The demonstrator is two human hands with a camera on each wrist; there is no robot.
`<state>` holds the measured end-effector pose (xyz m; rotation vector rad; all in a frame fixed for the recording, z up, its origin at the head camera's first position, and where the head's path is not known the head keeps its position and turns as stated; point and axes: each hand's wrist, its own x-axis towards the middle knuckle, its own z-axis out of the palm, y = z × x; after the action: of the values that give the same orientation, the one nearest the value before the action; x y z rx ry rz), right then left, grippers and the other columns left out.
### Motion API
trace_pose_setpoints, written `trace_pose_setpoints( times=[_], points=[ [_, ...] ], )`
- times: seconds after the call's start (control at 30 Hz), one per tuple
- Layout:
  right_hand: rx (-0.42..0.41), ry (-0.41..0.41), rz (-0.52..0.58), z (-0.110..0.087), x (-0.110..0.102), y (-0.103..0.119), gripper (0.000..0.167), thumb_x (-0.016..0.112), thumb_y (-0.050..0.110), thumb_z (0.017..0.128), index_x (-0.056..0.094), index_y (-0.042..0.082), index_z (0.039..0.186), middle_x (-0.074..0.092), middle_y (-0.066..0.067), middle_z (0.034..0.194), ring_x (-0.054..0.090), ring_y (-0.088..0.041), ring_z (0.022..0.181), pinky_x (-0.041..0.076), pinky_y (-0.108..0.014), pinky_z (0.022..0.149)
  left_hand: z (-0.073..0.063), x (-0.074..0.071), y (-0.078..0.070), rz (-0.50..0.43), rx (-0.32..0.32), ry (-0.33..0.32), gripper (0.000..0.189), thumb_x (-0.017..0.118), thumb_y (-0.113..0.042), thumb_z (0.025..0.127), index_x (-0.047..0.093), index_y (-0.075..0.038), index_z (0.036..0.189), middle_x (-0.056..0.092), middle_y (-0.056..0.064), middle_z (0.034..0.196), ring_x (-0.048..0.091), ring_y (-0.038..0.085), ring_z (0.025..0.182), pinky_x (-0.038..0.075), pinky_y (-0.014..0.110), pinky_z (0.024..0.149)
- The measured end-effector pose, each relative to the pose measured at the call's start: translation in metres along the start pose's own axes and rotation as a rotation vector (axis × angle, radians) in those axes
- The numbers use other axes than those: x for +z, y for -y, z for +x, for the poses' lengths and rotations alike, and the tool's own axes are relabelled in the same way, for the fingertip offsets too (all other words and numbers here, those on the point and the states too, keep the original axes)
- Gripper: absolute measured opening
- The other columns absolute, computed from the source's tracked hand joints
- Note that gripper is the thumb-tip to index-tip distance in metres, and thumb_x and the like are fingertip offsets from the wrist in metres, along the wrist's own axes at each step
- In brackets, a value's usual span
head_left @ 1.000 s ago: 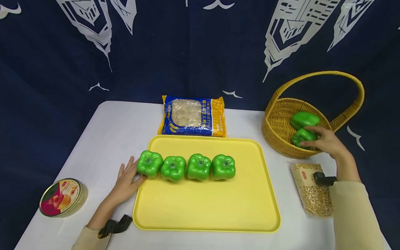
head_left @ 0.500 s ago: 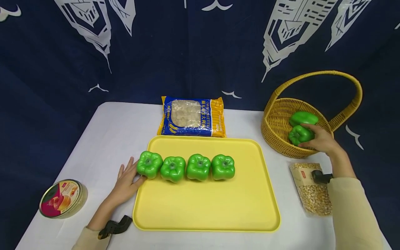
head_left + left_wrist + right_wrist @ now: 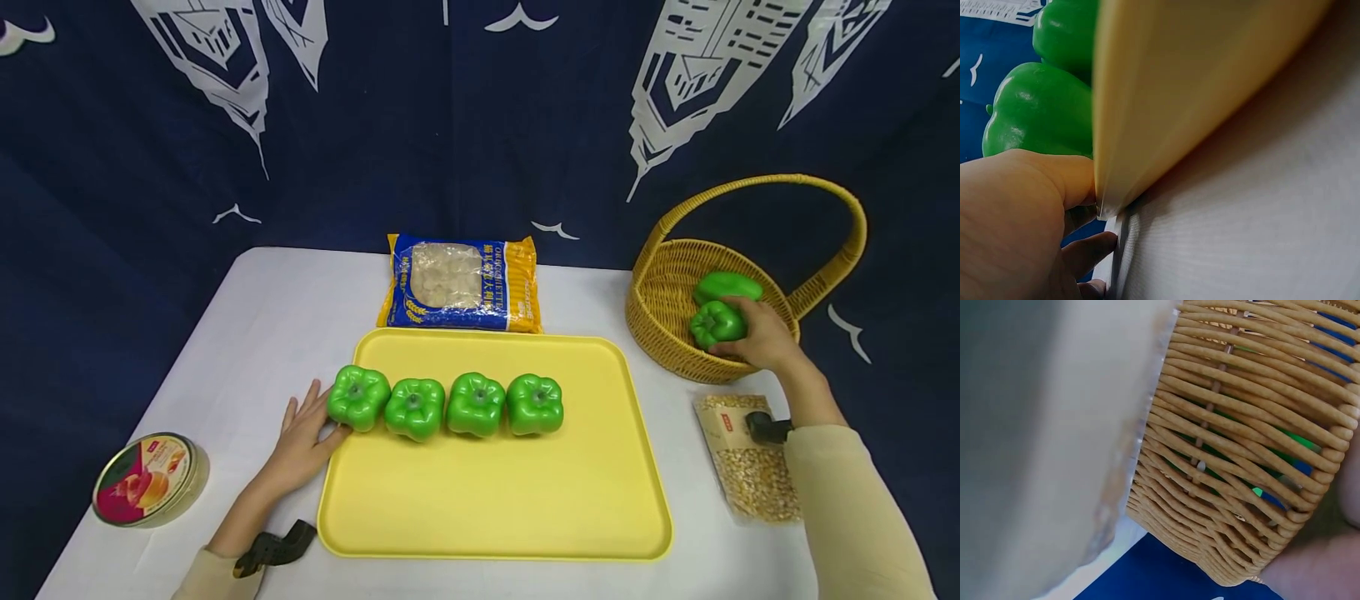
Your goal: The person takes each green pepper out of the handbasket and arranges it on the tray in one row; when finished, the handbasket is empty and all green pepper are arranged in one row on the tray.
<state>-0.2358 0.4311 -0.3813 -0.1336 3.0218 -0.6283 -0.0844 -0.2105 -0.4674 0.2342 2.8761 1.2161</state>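
Observation:
In the head view, my right hand reaches into a wicker basket and grips a green bell pepper between thumb and fingers. Behind it lies a second green pepper. The basket's woven wall blocks most of the right wrist view, with green showing through its gaps. My left hand rests at the left rim of a yellow tray, fingers spread, beside the leftmost pepper of a row on the tray. Up close, the left thumb touches the tray's edge.
A blue and yellow pasta bag lies behind the tray. Below the basket is a bag of yellow kernels, partly under the right wrist's camera. A round tin stands at the left table edge. The basket's handle arches above it.
My right hand and the pepper it grips have shifted slightly left within the basket. The left hand and the row of peppers stay put.

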Motion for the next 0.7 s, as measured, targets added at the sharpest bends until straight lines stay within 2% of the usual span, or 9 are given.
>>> trace_pose_setpoints(
  times=[0.2, 0.5, 0.7],
  points=[
    [0.024, -0.006, -0.021, 0.001, 0.0015, -0.0032, 0.096, 0.082, 0.028, 0.076, 0.027, -0.002, 0.149, 0.022, -0.046, 0.137, 0.03, -0.062, 0.119, 0.03, -0.073, 0.094, -0.0005, 0.0, 0.0006, 0.01, 0.001, -0.004, 0.058, 0.057, -0.016, 0.096, 0.037, 0.003, 0.148, 0.033, 0.027, 0.154, 0.004, 0.048, 0.149, -0.009, 0.065, 0.115],
    [0.023, -0.023, -0.034, -0.0022, 0.0022, -0.0014, 0.086, 0.079, 0.017, 0.078, 0.03, -0.007, 0.145, 0.025, -0.047, 0.134, 0.034, -0.061, 0.115, 0.032, -0.072, 0.092, -0.0009, 0.0006, 0.0015, 0.013, -0.001, -0.006, 0.059, 0.057, -0.016, 0.096, 0.038, 0.002, 0.148, 0.033, 0.026, 0.154, 0.005, 0.048, 0.149, -0.009, 0.065, 0.115],
    [0.061, -0.058, 0.011, -0.0043, -0.0028, 0.0021, 0.09, 0.081, 0.019, 0.079, 0.028, -0.01, 0.146, 0.033, -0.046, 0.134, 0.035, -0.062, 0.118, 0.031, -0.072, 0.094, -0.0007, 0.0011, 0.0022, 0.016, 0.008, -0.011, 0.058, 0.057, -0.016, 0.096, 0.038, 0.002, 0.147, 0.035, 0.026, 0.153, 0.006, 0.048, 0.148, -0.007, 0.065, 0.115]
  ],
)
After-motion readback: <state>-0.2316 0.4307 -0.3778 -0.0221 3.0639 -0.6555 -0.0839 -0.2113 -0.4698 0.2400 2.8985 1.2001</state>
